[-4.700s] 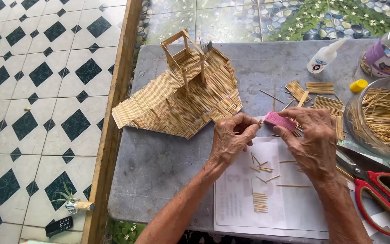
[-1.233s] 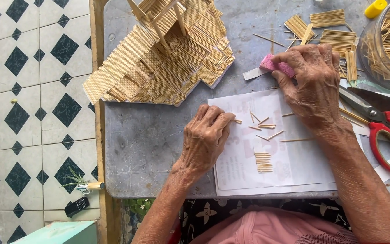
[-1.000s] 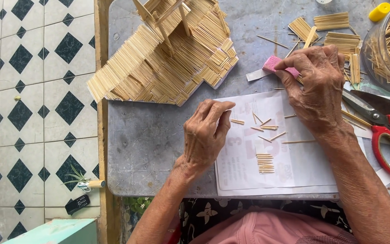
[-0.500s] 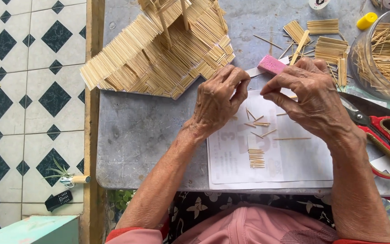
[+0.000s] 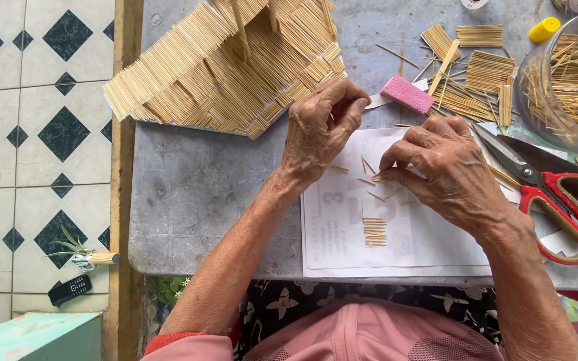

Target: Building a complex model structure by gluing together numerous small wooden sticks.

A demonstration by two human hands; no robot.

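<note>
Head view, looking straight down at a stick-model build in progress. Starting at the fingers: the right hand (image 5: pixel 451 167) has thumb and forefinger pressed together on a short thin stick (image 5: pixel 381 178), held just above the white paper sheet (image 5: pixel 342 234). The left hand (image 5: pixel 319 130) is curled, fingertips bunched near the thumb; looks like it's pinching another sliver, but it's too thin to say for sure.

Under and between the hands, a few loose cut sticks (image 5: pixel 369 180) lie scattered on the paper, and a small glued panel of short sticks (image 5: pixel 374 230) sits lower down on the sheet. My guess is that little panel is the piece in hand right now, and it's tiny, so plenty left there.

Moving outward: the big stick house (image 5: pixel 229 67) sits at the far left of the grey desk (image 5: pixel 195 200), just past the left hand. Its roof slopes look fully covered, with upright frame pieces poking up at the top, so I'd judge the main body mostly done and the smaller add-on bits still to go.

To the right there's a pink-handled cutter (image 5: pixel 406 93), several finished stick panels (image 5: pixel 483 67) beside it, red-handled scissors (image 5: pixel 556 194), and a clear bowl (image 5: pixel 563 80) still full of raw sticks. Lots of stock left.
</note>
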